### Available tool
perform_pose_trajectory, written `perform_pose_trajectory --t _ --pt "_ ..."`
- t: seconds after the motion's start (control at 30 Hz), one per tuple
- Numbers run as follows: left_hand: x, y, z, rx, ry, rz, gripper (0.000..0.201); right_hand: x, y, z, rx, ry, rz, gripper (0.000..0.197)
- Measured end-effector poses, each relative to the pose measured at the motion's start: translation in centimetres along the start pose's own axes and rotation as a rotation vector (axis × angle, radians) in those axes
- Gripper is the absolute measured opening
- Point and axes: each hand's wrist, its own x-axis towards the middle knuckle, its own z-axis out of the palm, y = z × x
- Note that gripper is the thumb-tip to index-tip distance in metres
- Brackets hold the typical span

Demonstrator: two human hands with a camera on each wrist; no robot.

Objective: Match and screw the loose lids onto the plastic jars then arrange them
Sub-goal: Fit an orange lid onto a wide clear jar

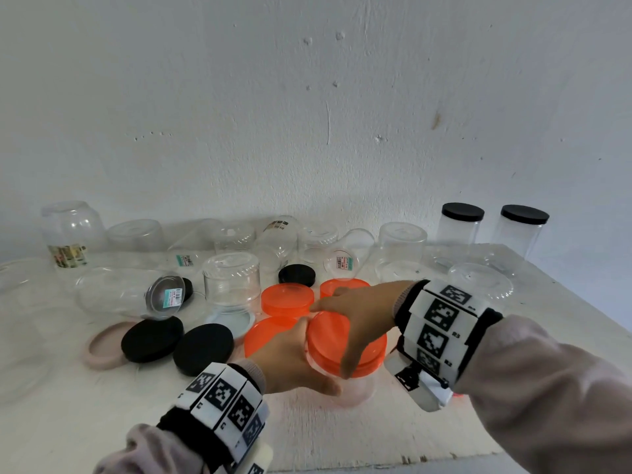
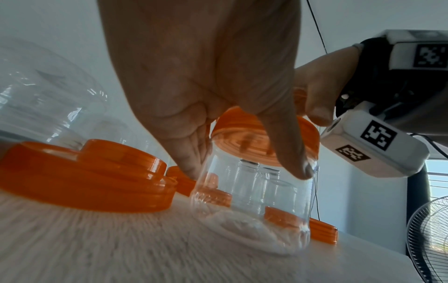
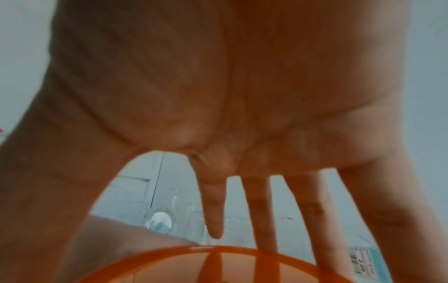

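Where white table (image 1: 342,436) meets wall (image 1: 307,114), jars (image 1: 229,278) crowd.

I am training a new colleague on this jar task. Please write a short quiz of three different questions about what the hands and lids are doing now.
1. True or false: the right hand grips an orange lid on top of a clear jar.
2. Which hand steadies that jar's body? A) left hand B) right hand C) neither
3. Fill in: the two capped jars standing at the far right of the table have ______ lids.

Key: 1 true; 2 A; 3 black
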Motion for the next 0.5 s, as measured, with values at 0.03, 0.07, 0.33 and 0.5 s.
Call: perform_pose_trajectory --t 0.03,0.07,0.33,0.5 --pt "0.0 0.0 0.0 -0.002 0.001 0.002 0.116 0.0 0.1 0.0 0.012 0.002 -0.011 0.104" --pt "0.0 0.0 0.0 -0.01 -0.001 0.002 0.116 0.0 0.2 0.0 0.019 0.014 -0.014 0.102" --pt "0.0 -0.3 0.1 -0.042 -0.004 0.02 0.117 0.8 0.3 1.2 0.019 0.056 0.063 0.111" --pt "0.0 -0.3 0.1 -0.025 -0.004 0.018 0.119 0.4 0.9 0.6 0.056 0.017 -0.045 0.101"
